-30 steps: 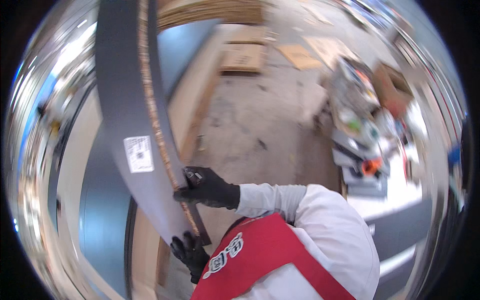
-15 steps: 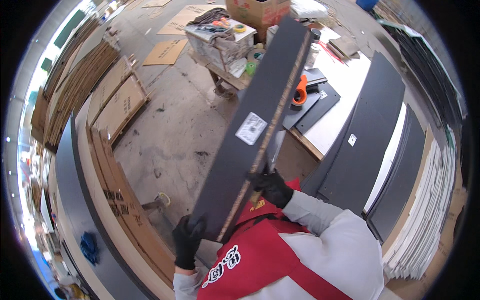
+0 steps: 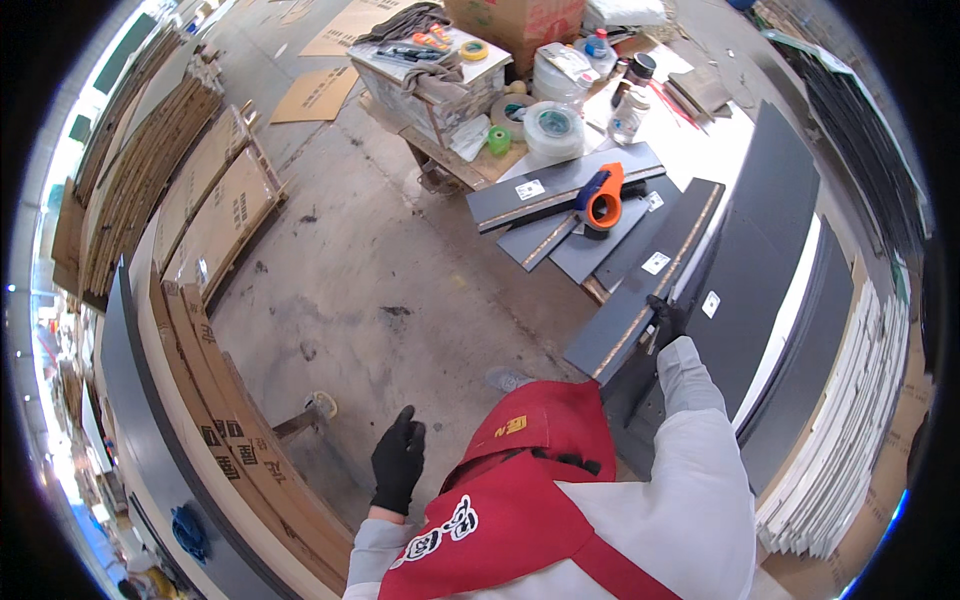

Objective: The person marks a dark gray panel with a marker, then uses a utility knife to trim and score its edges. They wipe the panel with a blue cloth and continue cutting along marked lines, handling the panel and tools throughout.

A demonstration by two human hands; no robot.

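Observation:
A narrow dark grey board (image 3: 623,312) with a white label and a raw particleboard edge lies slanted at the right end of the worktable, its near end jutting over the side. My right hand (image 3: 668,322), in a black glove, grips the board's right edge near that end. Off to the left, my gloved left hand (image 3: 399,460) hangs above the floor with nothing in it, its fingers loosely apart. Beyond the held board lie shorter dark boards (image 3: 600,240) and another labelled narrow board (image 3: 500,205). An orange tape dispenser (image 3: 612,182) rests on these.
Large dark panels (image 3: 745,260) lean at the right, beside a stack of white-edged sheets (image 3: 835,440). Tape rolls (image 3: 553,128) and jars (image 3: 629,112) stand at the table's back. On my left are a long dark panel (image 3: 150,400) and flat cartons (image 3: 215,235).
The narrow board has moved from upright before me to the right, down onto the table end. My left hand has let go of it; my right hand still holds it.

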